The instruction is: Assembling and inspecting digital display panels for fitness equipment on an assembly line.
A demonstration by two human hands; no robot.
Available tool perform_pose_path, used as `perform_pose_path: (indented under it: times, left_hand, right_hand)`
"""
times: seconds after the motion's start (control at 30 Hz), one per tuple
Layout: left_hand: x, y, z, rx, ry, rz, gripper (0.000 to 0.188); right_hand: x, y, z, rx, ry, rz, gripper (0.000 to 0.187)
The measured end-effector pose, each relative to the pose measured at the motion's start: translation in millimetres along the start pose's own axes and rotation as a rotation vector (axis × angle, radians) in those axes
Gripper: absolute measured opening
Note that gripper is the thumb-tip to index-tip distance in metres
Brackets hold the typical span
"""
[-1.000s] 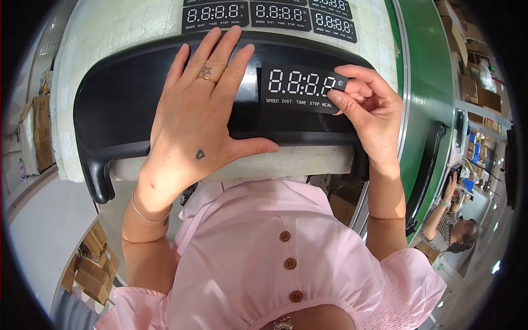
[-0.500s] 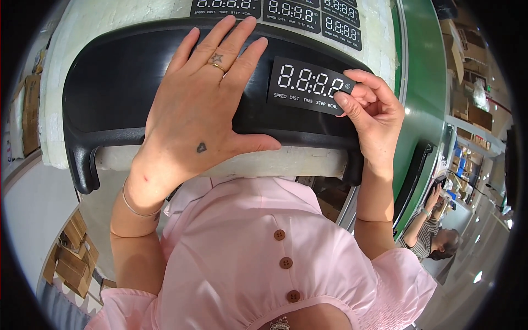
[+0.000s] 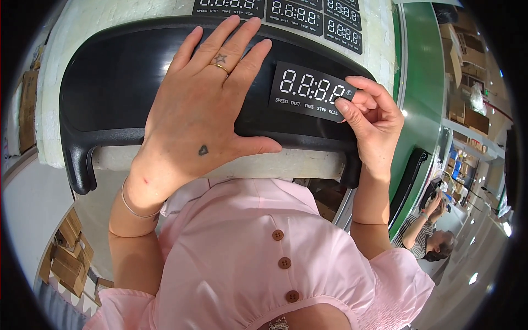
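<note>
A curved black plastic console cover [image 3: 126, 82] with a downturned leg at each end lies across the pale work surface in front of me. My left hand [image 3: 203, 99] rests flat on its middle, fingers spread and thumb out to the right. Between thumb and fingers my right hand [image 3: 377, 118] pinches the right end of a small black display sticker [image 3: 308, 91] printed with white digit shapes and a row of lettering. The sticker lies over the cover's right part, slightly tilted; whether its whole underside touches the cover I cannot tell.
Several matching display stickers [image 3: 294, 16] lie beyond the cover's far edge on the pale padded surface [image 3: 165, 10]. A green surface [image 3: 418, 99] runs along the right, with a black bar-shaped part [image 3: 408, 187] on it. Cardboard boxes [image 3: 71, 264] stand lower left. Another person [image 3: 426, 236] works far right.
The hands keep almost the same pose, with the sticker still pinched in my right hand. The whole view has shifted slightly. The other person's hands have moved a little.
</note>
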State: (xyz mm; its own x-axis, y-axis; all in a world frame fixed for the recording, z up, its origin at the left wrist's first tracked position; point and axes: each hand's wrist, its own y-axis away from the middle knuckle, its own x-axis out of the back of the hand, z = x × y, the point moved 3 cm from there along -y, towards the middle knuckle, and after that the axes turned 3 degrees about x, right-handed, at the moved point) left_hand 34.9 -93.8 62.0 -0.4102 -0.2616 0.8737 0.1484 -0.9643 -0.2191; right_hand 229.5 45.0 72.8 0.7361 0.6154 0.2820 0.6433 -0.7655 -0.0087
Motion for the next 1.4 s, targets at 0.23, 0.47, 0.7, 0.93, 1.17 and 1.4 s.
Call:
perform_pose_path:
  times: [0.23, 0.47, 0.7, 0.93, 1.17, 1.4]
  left_hand:
    - [0.2, 0.4, -0.4, 0.005, -0.001, -0.017, 0.103]
    - [-0.2, 1.6, -0.8, 0.004, 0.008, -0.009, 0.102]
    - [1.1, 0.8, 0.6, 0.010, 0.021, -0.025, 0.102]
    - [2.1, 0.7, 1.4, 0.019, 0.008, -0.031, 0.103]
    - [2.8, -1.1, 2.0, 0.020, 0.002, -0.044, 0.103]
    - [5.0, -1.5, 2.8, 0.032, 0.000, -0.078, 0.105]
  right_hand:
    - [-1.4, 0.4, -1.0, -0.006, 0.019, 0.004, 0.035]
    - [-0.9, 1.1, -0.2, 0.009, 0.024, -0.002, 0.035]
    - [-1.7, 1.7, -2.5, -0.017, 0.013, 0.008, 0.036]
    - [1.1, 1.2, -0.8, -0.009, 0.054, -0.022, 0.037]
    - [0.2, 0.4, -3.2, -0.025, 0.048, -0.032, 0.036]
    - [-1.1, 1.8, -3.4, -0.068, 0.010, -0.033, 0.036]
